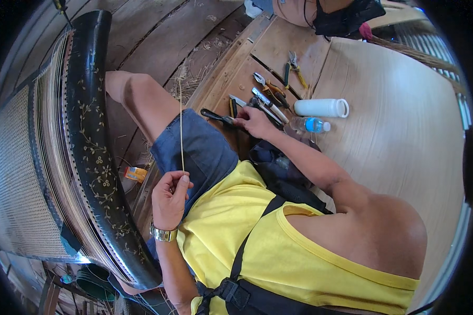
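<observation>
In the head view, the left hand [168, 202] has a narrow grip, thumb against forefinger, pinching one end of a thin pale strip [182, 134], which extends away past the blue shorts [194, 144]. The right hand [255, 123] reaches among tools at the bench [347, 76], fingers bent and close together at a dark-handled tool [214, 115]; the fingertips are small here, so I cannot tell whether that grip holds it or merely touches. Beyond lie yellow-handled pliers [301, 79]; nearby is a white bottle [320, 107]. A woven panel [16, 178] stands at left.
</observation>
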The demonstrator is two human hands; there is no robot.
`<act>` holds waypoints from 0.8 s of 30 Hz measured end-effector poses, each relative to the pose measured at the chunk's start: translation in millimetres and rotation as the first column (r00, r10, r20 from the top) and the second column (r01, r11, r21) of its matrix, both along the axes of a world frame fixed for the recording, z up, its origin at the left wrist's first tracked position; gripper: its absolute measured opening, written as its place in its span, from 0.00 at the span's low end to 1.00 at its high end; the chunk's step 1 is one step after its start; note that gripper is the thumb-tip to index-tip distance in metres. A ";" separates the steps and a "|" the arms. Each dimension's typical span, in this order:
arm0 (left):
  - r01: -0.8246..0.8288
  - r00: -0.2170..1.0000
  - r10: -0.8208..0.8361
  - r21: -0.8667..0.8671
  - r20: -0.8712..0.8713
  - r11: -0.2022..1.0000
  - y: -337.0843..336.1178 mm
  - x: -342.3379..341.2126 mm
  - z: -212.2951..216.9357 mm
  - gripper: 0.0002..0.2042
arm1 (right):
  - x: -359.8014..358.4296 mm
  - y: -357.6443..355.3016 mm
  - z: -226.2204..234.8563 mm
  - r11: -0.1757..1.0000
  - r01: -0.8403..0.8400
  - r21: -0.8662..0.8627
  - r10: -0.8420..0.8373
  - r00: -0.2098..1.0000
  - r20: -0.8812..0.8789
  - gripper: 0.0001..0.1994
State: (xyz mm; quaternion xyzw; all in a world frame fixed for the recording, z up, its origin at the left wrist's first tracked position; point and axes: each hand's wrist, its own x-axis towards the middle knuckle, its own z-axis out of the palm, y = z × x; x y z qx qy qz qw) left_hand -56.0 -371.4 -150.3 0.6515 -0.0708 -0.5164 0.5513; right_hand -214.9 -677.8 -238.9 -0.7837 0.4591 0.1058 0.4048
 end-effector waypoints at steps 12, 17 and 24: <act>0.004 1.000 -0.004 0.002 -0.008 1.000 7.4 -3.2 -5.2 0.08 | -3.6 17.8 5.9 0.986 -0.167 0.001 0.165 0.973 -0.161 0.16; 0.006 0.996 -0.002 -0.040 0.091 0.999 6.7 -4.0 -18.3 0.09 | -2.6 19.5 -10.5 0.995 -0.101 0.021 0.102 0.994 -0.039 0.14; -0.004 0.999 0.004 0.008 -0.036 1.000 -10.8 1.5 -15.3 0.10 | 2.7 21.5 -16.6 0.989 -0.029 -0.144 0.073 0.948 0.310 0.10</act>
